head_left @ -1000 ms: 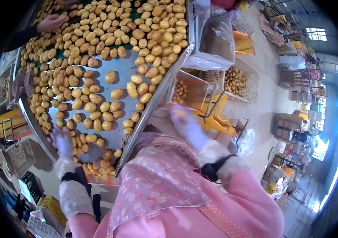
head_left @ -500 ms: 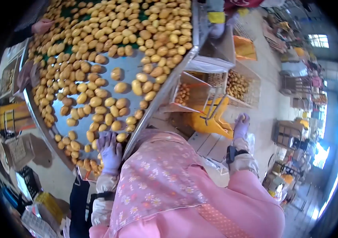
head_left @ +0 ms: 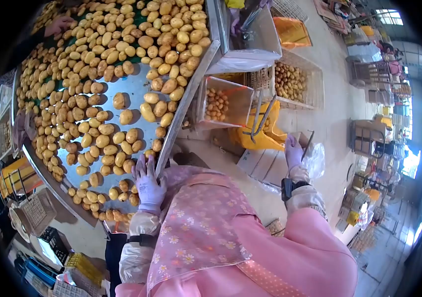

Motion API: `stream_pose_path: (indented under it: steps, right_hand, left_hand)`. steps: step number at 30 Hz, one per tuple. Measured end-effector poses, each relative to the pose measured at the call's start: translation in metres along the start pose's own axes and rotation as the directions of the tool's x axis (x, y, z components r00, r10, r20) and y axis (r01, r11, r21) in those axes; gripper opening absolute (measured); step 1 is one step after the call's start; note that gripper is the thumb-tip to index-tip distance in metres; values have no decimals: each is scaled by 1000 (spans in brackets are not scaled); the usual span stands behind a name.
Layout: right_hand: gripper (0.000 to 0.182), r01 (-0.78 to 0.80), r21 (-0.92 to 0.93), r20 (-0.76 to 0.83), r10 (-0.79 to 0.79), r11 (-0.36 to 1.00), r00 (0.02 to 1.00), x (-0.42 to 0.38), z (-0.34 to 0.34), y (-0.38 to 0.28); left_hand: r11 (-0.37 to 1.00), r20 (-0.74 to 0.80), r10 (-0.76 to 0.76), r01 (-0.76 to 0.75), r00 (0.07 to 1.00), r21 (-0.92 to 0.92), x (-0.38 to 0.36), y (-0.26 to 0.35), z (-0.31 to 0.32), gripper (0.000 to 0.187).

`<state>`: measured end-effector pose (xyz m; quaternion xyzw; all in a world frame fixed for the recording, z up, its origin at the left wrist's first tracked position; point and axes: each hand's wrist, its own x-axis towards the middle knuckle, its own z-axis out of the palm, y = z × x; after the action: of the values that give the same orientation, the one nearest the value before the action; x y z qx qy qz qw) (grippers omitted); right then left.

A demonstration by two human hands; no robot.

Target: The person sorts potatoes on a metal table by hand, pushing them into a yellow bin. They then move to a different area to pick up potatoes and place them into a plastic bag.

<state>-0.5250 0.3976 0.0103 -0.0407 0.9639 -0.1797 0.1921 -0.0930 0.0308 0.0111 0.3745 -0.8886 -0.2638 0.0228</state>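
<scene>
My left hand (head_left: 150, 188), in a pale purple glove, lies at the narrow lower end of a metal sorting table (head_left: 126, 85). Its fingers are spread, and the fingertips reach potatoes (head_left: 129, 165) beside the table's raised right edge. Yellow-brown potatoes are scattered over the bare metal and packed thickly farther up. My right hand (head_left: 294, 152), gloved the same way, is out over the floor with its fingers extended. Close to it are a dark rod (head_left: 308, 144) and a clear plastic bag (head_left: 314, 161).
Another person's hand (head_left: 58, 25) is among potatoes at the upper left. Right of the table stand a box of potatoes (head_left: 244, 105), a crate of potatoes (head_left: 315, 91) and a yellow bag (head_left: 268, 129). A flat carton (head_left: 263, 166) lies on the floor. Loaded carts (head_left: 369, 79) stand farther right.
The view has shifted, so the table sits farther left. My left hand has moved to the potatoes by the right edge. My right hand has less curled fingers, and the dark rod shows beside it.
</scene>
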Motion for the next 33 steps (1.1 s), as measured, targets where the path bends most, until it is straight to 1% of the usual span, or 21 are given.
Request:
stream_pose_path:
  steps: [1,3,4,8,10,11,13,14,16,17,19,21,23,24,25,27,28,29,30,31,33]
  right_hand:
    - [46,-14,-4,-1,14,1000,1000,-6,5,6]
    - [43,124,-35,-33,-125,992,992,-21,13,16]
    - [41,131,-112,2,-131,985,991,-27,15,12]
    - [41,155,-56,73,-150,986,986,-46,29,14]
    - [42,288,-109,158,-270,951,950,-59,31,22]
    - [42,281,-103,148,-265,954,953,-70,30,26]
    - [42,266,9,169,-264,964,950,-95,21,37]
    - [42,263,7,154,-261,965,953,-105,23,58]
    - [40,277,-222,207,-233,935,950,-126,20,101]
    - [40,279,-229,204,-234,933,950,-136,6,99]
    - [38,306,-325,298,-210,895,931,-153,-17,91]
    - [38,307,-338,247,-231,890,941,-135,-26,113]
    - [40,341,-228,65,-335,912,940,-105,-44,113]
    - [41,282,-175,20,-283,943,959,-85,-51,109]
    - [41,286,-162,14,-288,945,958,-58,-51,111]
    - [44,308,-209,-103,-335,928,937,3,-41,118]
    - [44,314,-189,-96,-335,931,937,22,-41,106]
    - [48,261,-341,75,-251,903,965,35,-43,78]
    - [53,238,-493,233,-136,837,963,56,-42,60]
    - [53,253,-479,259,-140,841,956,85,-27,63]
    - [60,487,-643,418,-262,591,870,120,21,92]
  left_hand:
    - [1000,11,-1,1,1000,14,2,2,-4,78]
    - [1000,37,-16,15,999,25,-1,5,-8,77]
    - [1000,29,-18,17,999,18,0,6,-9,77]
    - [1000,-18,-10,10,1000,25,2,5,-6,72]
    - [1000,-36,-5,6,999,24,-1,8,-4,71]
    - [999,-40,-4,6,999,38,-1,8,-4,69]
    - [999,-49,16,-13,999,49,2,7,-5,68]
    - [998,-60,22,-18,998,62,3,6,-4,67]
    - [998,-72,6,-2,997,62,-1,9,-3,65]
    - [998,-58,-14,18,998,64,-2,9,-3,65]
    - [999,-74,-10,14,997,49,-6,1,4,65]
    - [997,-107,-2,10,994,76,-15,1,4,66]
    - [996,-191,11,6,982,87,-31,8,2,67]
    - [992,-220,26,2,975,126,-42,17,-1,65]
    - [991,-229,35,-3,973,137,-54,25,-1,65]
    - [960,-250,22,50,968,277,-81,41,-1,60]
    - [953,-252,23,54,967,297,-97,43,5,60]
    - [971,-269,-46,106,962,214,-112,41,16,59]
    - [978,-278,-122,163,953,129,-121,48,30,58]
    - [972,-276,-132,179,952,152,-128,62,42,58]
    - [918,-178,-328,357,928,171,-150,90,52,56]
